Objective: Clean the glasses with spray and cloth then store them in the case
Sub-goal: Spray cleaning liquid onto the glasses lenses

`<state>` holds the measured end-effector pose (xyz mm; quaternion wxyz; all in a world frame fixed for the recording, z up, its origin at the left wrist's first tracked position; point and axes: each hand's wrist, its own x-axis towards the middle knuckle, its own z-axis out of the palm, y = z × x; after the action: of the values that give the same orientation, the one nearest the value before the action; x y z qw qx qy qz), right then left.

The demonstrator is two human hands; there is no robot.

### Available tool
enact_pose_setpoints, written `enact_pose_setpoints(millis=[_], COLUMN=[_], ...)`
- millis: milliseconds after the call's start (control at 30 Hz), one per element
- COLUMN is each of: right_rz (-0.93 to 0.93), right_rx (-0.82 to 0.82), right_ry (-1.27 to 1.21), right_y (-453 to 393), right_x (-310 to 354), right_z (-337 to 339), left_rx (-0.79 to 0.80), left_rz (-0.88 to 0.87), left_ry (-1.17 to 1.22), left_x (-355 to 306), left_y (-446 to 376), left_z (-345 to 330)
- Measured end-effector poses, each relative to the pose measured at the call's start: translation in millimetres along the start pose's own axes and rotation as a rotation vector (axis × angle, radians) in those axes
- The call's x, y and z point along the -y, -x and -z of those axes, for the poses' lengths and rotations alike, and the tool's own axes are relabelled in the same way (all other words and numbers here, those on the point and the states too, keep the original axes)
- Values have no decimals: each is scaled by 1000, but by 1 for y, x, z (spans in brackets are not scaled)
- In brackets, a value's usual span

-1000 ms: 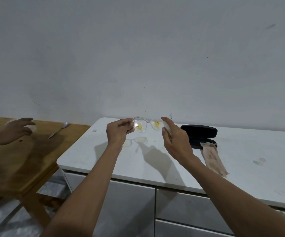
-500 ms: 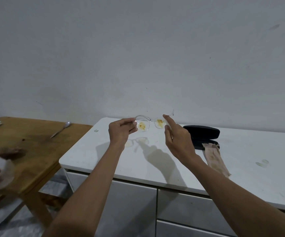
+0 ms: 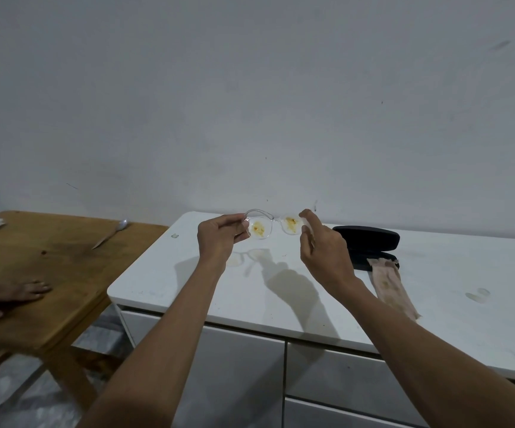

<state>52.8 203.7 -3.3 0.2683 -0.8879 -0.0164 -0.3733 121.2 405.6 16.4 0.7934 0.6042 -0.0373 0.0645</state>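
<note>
Clear-framed glasses (image 3: 273,227) with yellow-brown smears on both lenses are held up above the white cabinet top (image 3: 250,291). My left hand (image 3: 220,240) pinches the left end of the frame. My right hand (image 3: 324,248) holds the right end with its fingertips. A black glasses case (image 3: 370,242) lies to the right near the wall, its lid partly raised. A stained pinkish cloth (image 3: 390,285) lies in front of the case, one end touching it. No spray bottle is in view.
A wooden table (image 3: 49,273) stands to the left, with a spoon (image 3: 111,234) near its far edge. Another person's hand (image 3: 6,296) rests flat on that table. Drawers (image 3: 250,381) front the cabinet below. A small smudge (image 3: 478,295) marks the cabinet top at right.
The glasses and both my hands have stayed nearly still. The other person's hand on the left pulled back, then came down flat on the wooden table.
</note>
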Motion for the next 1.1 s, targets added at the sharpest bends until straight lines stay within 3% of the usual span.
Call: enact_pose_setpoints(millis=[200, 433, 1100], right_rz=[-39, 69, 143], right_rx=[-4, 13, 1], right_ry=[-41, -112, -32], right_y=[6, 7, 7], right_x=[4, 30, 44], right_z=[-1, -7, -31], left_rx=[-9, -15, -22], left_rz=[7, 7, 0], left_ry=[-1, -2, -13], left_x=[1, -2, -6], left_y=[1, 1, 1], left_z=[0, -3, -1])
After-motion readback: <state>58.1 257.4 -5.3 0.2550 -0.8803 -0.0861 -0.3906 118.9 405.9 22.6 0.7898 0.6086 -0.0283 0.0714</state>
